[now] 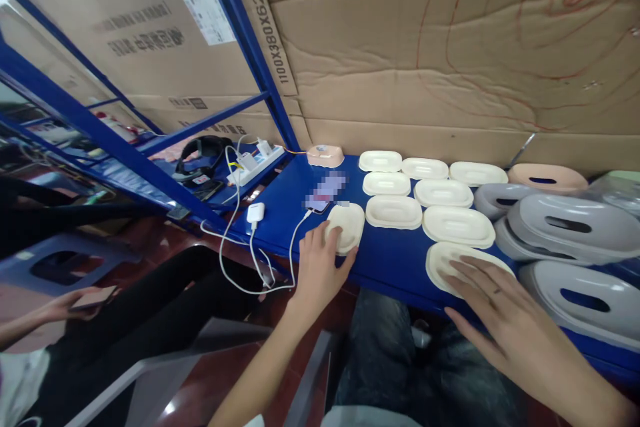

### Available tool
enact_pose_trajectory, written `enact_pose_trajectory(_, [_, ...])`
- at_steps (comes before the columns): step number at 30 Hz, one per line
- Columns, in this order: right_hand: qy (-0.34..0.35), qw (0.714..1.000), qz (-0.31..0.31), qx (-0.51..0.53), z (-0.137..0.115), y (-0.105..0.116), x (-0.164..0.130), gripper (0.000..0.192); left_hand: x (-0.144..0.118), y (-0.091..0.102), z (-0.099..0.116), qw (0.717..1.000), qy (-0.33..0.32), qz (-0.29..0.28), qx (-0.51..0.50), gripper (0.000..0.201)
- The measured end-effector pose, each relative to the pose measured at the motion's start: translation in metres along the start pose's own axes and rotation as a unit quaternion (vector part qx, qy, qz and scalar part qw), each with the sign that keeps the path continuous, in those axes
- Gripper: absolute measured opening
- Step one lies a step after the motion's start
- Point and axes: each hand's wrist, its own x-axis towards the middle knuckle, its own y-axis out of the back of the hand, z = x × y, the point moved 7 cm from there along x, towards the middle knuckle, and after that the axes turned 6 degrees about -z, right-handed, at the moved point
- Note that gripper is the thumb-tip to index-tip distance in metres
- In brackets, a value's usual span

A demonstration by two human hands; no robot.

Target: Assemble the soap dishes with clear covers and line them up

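A cream oval plastic piece [354, 221], shaped like a shallow soap dish, lies near the front edge of the blue table. My left hand [323, 263] rests over its near side, thumb apart from the fingers. Farther right, my right hand [505, 310] lies with outstretched fingers on top of another cream oval piece [440, 263], partly covering it. Behind and between the hands, several matching cream pieces [393, 212] sit in rows. Both hands look open, touching the pieces without a visible grip.
Grey oval shells [575, 217] with slots are stacked at right, beside a peach one [547, 175]. A phone [326, 192] with a white cable and a charger [255, 213] lie left. Cardboard [400, 93] stands behind. A blue post [250, 47] rises at left; another person's hand [67, 305] holds a phone.
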Motion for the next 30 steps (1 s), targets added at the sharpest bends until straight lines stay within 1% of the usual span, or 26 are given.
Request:
enact_pose_trajectory(3, [0.011, 0.999, -0.013, -0.027, -0.002, -0.020, -0.016, 0.059, -0.003, 0.003, 0.001, 1.000, -0.001, -0.002, 0.013, 0.023])
enact_pose_trajectory(5, [0.012, 0.999, -0.014, -0.029, 0.000, -0.025, -0.019, 0.063, -0.005, 0.005, 0.003, 1.000, -0.001, -0.004, 0.015, 0.017])
enact_pose_trajectory(7, [0.023, 0.999, -0.008, -0.027, 0.001, -0.025, -0.018, 0.062, -0.007, 0.006, 0.004, 1.000, 0.009, -0.001, 0.014, 0.016])
enact_pose_trajectory(8, [0.029, 0.999, -0.003, -0.024, 0.001, -0.023, -0.017, 0.060, -0.007, 0.006, 0.004, 1.000, 0.017, 0.003, 0.017, 0.020])
enact_pose_trajectory(10, [0.026, 0.999, 0.013, -0.018, 0.003, -0.018, -0.016, 0.055, -0.005, 0.007, 0.003, 0.999, 0.035, 0.015, 0.030, 0.038])
enact_pose_trajectory(12, [0.000, 0.999, 0.034, -0.015, 0.007, -0.013, -0.019, 0.052, -0.003, 0.005, 0.002, 0.998, 0.050, 0.019, 0.046, 0.060])
enact_pose_trajectory(13, [-0.016, 0.999, 0.044, -0.016, 0.009, -0.011, -0.021, 0.052, -0.001, 0.004, 0.000, 0.997, 0.055, 0.016, 0.052, 0.067])
enact_pose_trajectory(14, [-0.029, 0.998, 0.051, -0.017, 0.010, -0.010, -0.024, 0.052, 0.000, 0.003, -0.001, 0.997, 0.059, 0.010, 0.056, 0.068])
enact_pose_trajectory(16, [-0.038, 0.998, 0.051, -0.011, 0.010, -0.010, -0.030, 0.053, 0.002, 0.001, -0.004, 0.996, 0.060, 0.000, 0.058, 0.060])
enact_pose_trajectory(19, [-0.015, 0.999, 0.036, 0.020, 0.006, -0.013, -0.036, 0.056, 0.001, 0.002, -0.007, 0.997, 0.060, 0.001, 0.046, 0.048])
enact_pose_trajectory(22, [0.006, 0.999, 0.029, 0.038, 0.002, -0.012, -0.038, 0.064, 0.000, 0.003, -0.009, 0.997, 0.073, 0.004, 0.030, 0.053])
enact_pose_trajectory(26, [0.000, 0.998, 0.045, 0.043, 0.002, -0.006, -0.037, 0.081, 0.003, 0.003, -0.010, 0.996, 0.087, -0.003, 0.030, 0.066])
enact_pose_trajectory(28, [-0.005, 0.998, 0.054, 0.044, 0.003, -0.004, -0.037, 0.083, 0.005, 0.001, -0.010, 0.996, 0.083, -0.003, 0.030, 0.066])
enact_pose_trajectory(30, [-0.005, 0.998, 0.054, 0.043, 0.003, -0.005, -0.036, 0.078, 0.006, 0.001, -0.010, 0.997, 0.074, 0.006, 0.027, 0.061])
